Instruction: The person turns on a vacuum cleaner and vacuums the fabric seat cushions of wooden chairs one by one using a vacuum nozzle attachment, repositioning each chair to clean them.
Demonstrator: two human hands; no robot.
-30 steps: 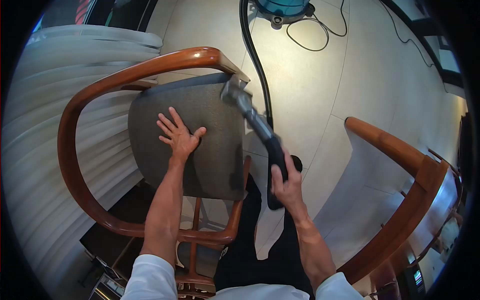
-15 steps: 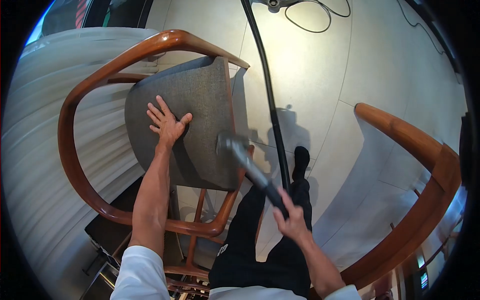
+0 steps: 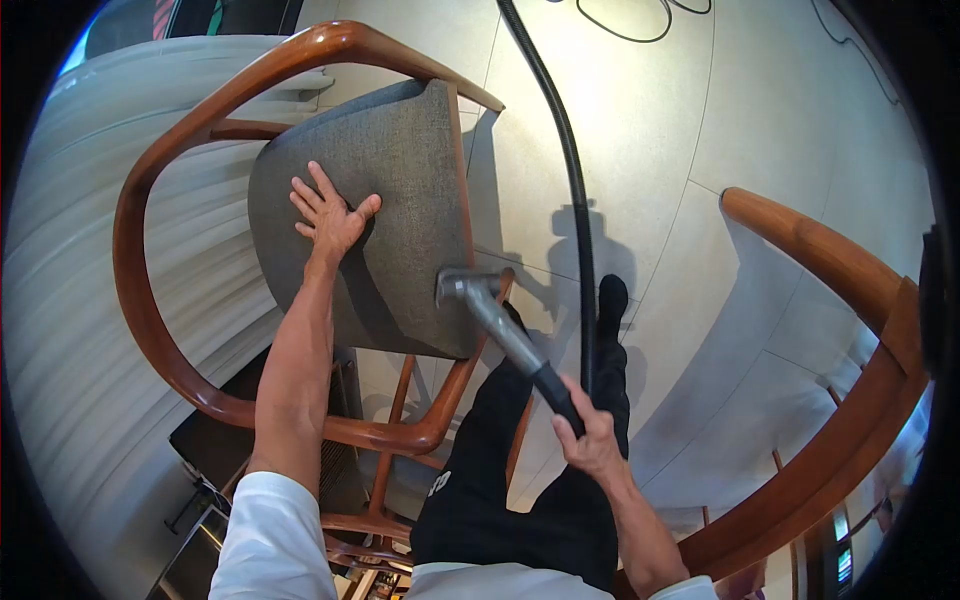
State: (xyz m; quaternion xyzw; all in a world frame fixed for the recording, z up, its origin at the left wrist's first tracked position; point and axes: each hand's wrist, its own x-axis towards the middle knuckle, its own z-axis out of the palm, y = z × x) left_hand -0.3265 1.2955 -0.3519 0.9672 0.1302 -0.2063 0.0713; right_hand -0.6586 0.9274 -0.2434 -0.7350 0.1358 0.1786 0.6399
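My left hand (image 3: 335, 220) lies flat with its fingers spread on the grey fabric seat (image 3: 405, 170) of a wooden armchair (image 3: 140, 300). In my right hand (image 3: 592, 440) is the black grip of a vacuum cleaner nozzle (image 3: 500, 325), whose fingers wrap round it. The nozzle's wide grey head rests at the seat's near right edge, touching or just over the fabric. A black vacuum hose (image 3: 578, 190) runs up and away across the floor; where it joins the grip is hidden by my hand.
A second wooden chair's curved armrest (image 3: 820, 245) stands to the right. White curtains (image 3: 70, 260) hang at the left behind the armchair. A thin cable (image 3: 640, 38) lies on the tiled floor (image 3: 650, 130) at the top. My legs and feet are below the nozzle.
The nozzle has shifted slightly and is sharper now, where it was blurred by motion. The hose has swung a little right. My left hand stays on the seat; the whole view has tilted slightly.
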